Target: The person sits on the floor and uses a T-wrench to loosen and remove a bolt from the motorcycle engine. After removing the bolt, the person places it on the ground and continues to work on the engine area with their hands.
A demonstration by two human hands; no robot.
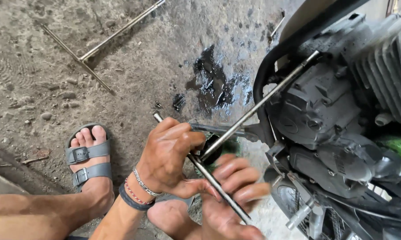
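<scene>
Two hands on T-handle wrench [236, 126] beside engine [325, 111]: left hand [169, 155] grip wrapped round crossbar, right hand [234, 191] blurred under it, fingers part open. Oil stain [211, 82] on floor [54, 66] behind.

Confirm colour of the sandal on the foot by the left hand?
Grey: the sandal has two grey buckled straps, clearest in the head view.
</scene>
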